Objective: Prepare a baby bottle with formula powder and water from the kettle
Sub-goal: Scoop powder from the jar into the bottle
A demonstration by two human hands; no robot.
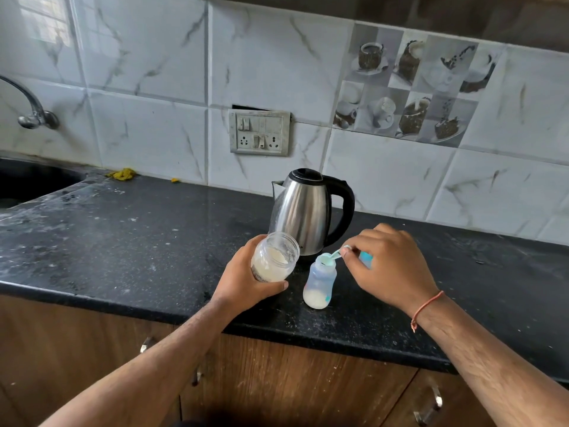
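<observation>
Formula powder is the matter in hand, and it sits in two containers on the dark tabletop (123, 229). Furthest left, away from the work, a sink (27, 183) is set into the surface below a wall tap (30, 109). Moving right, the left hand (249, 278) curls around a clear formula jar (275, 257), tilted with its open mouth toward the camera; pale powder lies low inside and dusts the walls. Behind and just right of it stands a steel kettle (303, 211) with a black handle and its lid closed. In front of the kettle the baby bottle (320, 282) stands upright and uncapped near the tabletop's front edge, with a white layer at its bottom. A small teal scoop (331, 255) rests tipped over the bottle's mouth, its handle pinched between the thumb and fingertips of the right hand (388, 266); a blue piece tucked under that hand cannot be identified.

Judging by this, the powder step is under way, with some already in the bottle. Water from the kettle, closing the bottle and mixing appear to remain.
</observation>
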